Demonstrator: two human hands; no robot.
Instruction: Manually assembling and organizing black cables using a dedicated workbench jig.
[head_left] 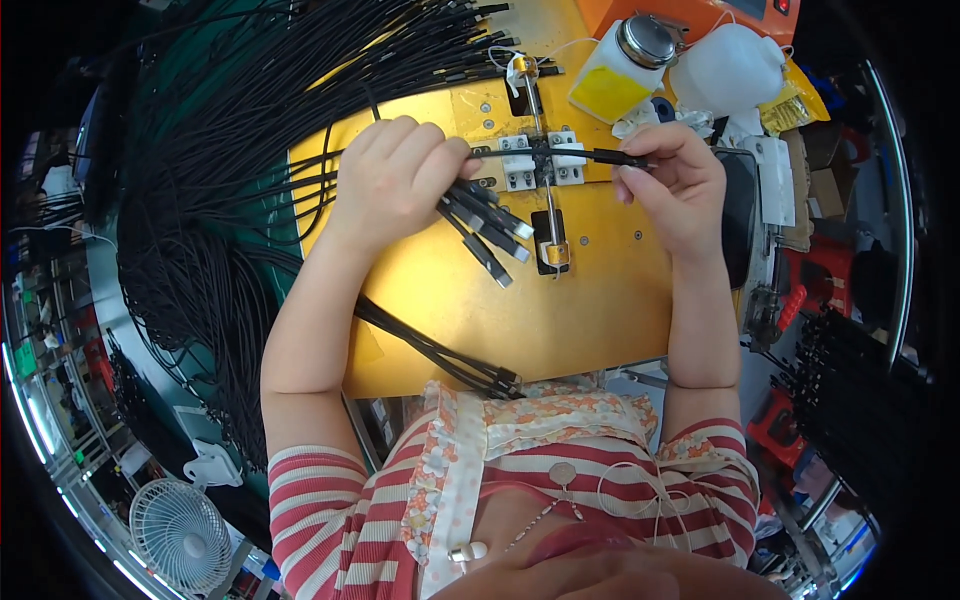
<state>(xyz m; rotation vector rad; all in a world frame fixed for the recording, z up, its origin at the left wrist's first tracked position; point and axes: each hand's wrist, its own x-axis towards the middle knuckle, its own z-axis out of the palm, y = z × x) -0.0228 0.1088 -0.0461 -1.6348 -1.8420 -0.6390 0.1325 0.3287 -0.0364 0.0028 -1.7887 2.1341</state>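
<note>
Right under the camera, at the bottom of the frame, is the person's red-and-white striped top (330, 520) with a floral collar, and both bare forearms run up from it toward the centre. Up at centre left, the left hand (395, 180) is curled tight around a small bunch of black cables (478, 222), whose flat connector ends fan out down and to the right from under the fingers. Across at centre right, the right hand (672, 185) is narrowed to a pinch, thumb and forefinger gripping a single black cable (590, 155) that stretches level between the two hands. That cable lies straight across the white clamp blocks (542, 160) of a small fixture in the upper middle, over a thin metal rod (545, 180) that runs top to bottom between brass-coloured ends. All of it sits on a yellow work plate (590, 320). A thick mass of loose black cables (230, 150) fills the upper left and spills down the left side. At top right stand a white bottle with a metal cap (625, 65) and a white plastic jug (725, 70). Lower left, a small white fan (180, 535)
</note>
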